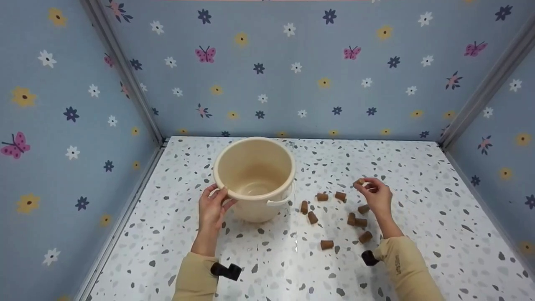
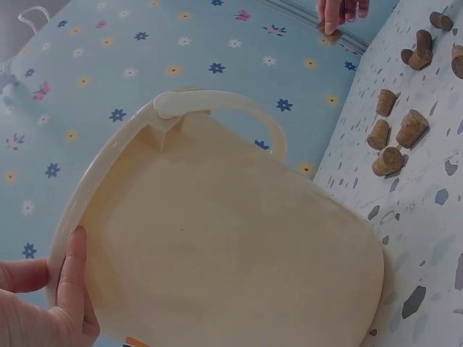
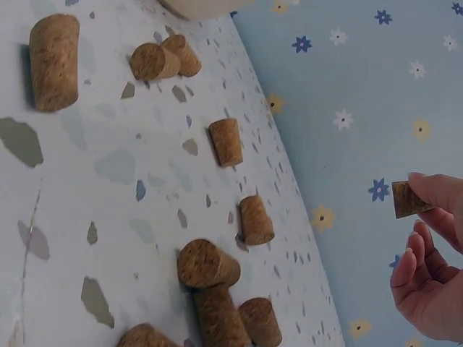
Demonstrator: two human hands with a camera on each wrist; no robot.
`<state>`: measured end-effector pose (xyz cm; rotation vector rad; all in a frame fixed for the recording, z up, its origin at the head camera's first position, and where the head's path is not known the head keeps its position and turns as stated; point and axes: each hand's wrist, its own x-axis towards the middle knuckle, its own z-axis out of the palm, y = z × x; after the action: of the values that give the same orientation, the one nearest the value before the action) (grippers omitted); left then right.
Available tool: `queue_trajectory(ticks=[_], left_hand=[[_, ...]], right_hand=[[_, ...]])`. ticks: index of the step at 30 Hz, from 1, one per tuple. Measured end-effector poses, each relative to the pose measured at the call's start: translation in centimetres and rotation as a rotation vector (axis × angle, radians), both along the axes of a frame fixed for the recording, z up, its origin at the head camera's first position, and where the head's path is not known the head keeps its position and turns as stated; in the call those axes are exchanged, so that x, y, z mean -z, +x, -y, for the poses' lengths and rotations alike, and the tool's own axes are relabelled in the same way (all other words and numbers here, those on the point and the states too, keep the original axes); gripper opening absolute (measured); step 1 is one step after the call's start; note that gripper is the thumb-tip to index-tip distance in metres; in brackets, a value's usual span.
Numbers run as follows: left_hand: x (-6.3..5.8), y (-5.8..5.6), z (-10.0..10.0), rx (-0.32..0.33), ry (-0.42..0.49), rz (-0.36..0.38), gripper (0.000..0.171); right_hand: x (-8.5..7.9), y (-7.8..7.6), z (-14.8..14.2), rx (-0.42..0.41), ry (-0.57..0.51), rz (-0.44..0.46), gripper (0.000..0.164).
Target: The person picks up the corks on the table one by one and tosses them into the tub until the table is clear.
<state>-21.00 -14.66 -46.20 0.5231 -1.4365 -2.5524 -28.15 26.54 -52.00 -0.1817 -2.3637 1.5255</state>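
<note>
A cream plastic bucket (image 1: 256,209) stands upright on the speckled table, its inside bare in the head view. My left hand (image 1: 213,207) grips the near left part of its rim, thumb on top and fingers against the outer wall. My right hand (image 1: 377,196) pinches a cork stopper (image 3: 409,199) between thumb and fingertips, raised above the table to the right of the bucket. Several more cork stoppers lie scattered between the bucket and my right arm, among them one cork (image 1: 327,244) nearest me and another cork (image 1: 322,197) farther back.
The white handle (image 1: 281,202) of the bucket hangs down at its right side. A white table (image 1: 267,267) with grey specks lies beneath everything. Blue flowered panels (image 1: 292,96) close it in at the back, left and right.
</note>
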Motion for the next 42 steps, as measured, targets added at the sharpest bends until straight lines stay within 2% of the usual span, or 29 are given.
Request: queue_trajectory(ticks=[1, 3, 5, 9, 12, 19, 20, 26, 31, 38, 42], left_hand=[[0.0, 0.0, 0.0, -0.001, 0.001, -0.004, 0.031], [0.1, 0.0, 0.0, -0.003, 0.003, -0.009, 0.032], [0.1, 0.0, 0.0, -0.005, 0.006, -0.015, 0.034], [0.1, 0.0, -0.1, -0.011, 0.009, -0.014, 0.034], [0.0, 0.0, -0.1, -0.01, 0.011, -0.005, 0.035], [0.0, 0.0, -0.1, -0.009, 0.017, -0.004, 0.033], [0.0, 0.0, -0.1, -0.009, 0.017, 0.002, 0.034], [-0.2, 0.0, -0.1, -0.009, 0.004, 0.035, 0.04], [-0.2, 0.0, -0.1, -0.015, 0.006, 0.013, 0.035], [-0.1, 0.0, 0.0, -0.014, 0.034, -0.027, 0.033], [0.0, 0.0, -0.1, -0.016, 0.048, -0.022, 0.029]], right_hand=[[0.4, -0.4, 0.0, -0.028, -0.032, -0.042, 0.031], [-0.3, -0.2, 0.8, -0.048, -0.041, -0.086, 0.029], [-2.4, 0.9, 2.4, -0.039, 0.02, -0.08, 0.03], [-4.6, 1.8, 4.3, -0.044, 0.071, -0.091, 0.03], [-5.5, 2.0, 5.3, -0.075, 0.05, -0.108, 0.03], [-10.4, 4.6, 9.4, -0.206, -0.011, -0.187, 0.021], [-10.6, 4.6, 9.8, -0.223, -0.016, -0.196, 0.021], [-11.5, 5.0, 12.1, -0.29, -0.028, -0.221, 0.02], [-11.7, 5.0, 13.8, -0.359, -0.045, -0.232, 0.02], [-9.7, 3.1, 15.7, -0.412, -0.07, -0.238, 0.023], [-9.2, 2.7, 16.7, -0.425, -0.054, -0.234, 0.023]])
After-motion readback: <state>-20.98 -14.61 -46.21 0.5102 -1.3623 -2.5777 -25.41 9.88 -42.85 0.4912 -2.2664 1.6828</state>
